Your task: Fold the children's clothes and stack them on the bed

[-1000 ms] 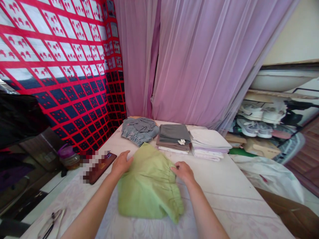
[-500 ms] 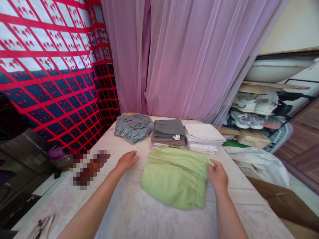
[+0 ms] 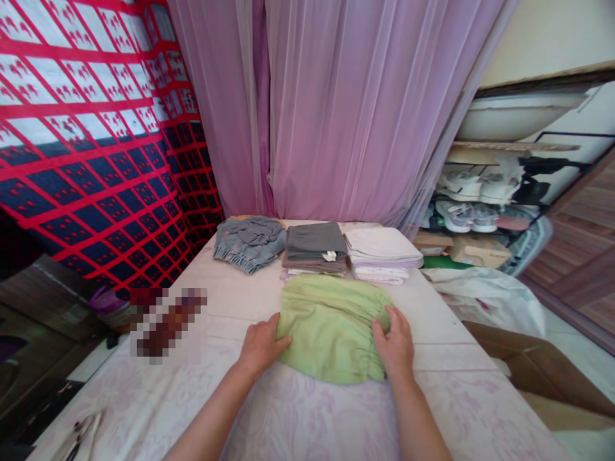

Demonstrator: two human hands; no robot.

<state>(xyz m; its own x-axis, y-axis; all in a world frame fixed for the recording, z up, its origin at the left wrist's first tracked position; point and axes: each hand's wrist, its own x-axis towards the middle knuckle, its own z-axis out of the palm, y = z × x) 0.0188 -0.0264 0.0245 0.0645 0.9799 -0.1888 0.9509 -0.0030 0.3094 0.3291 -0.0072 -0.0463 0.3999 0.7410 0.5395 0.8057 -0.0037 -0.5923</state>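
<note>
Left hand [image 3: 262,346] has moved in to touch the near-left edge of the green garment [image 3: 327,333], thumb on top; right hand [image 3: 398,342] touches its gathered right side. Whether either grips is unclear. Garment lies on the sheet [image 3: 177,387], before the gray stack [image 3: 314,238].

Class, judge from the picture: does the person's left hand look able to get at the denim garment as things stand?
Probably yes: the left hand touches the edge of the green garment, but only pale sheet shows between hand and denim garment.
</note>
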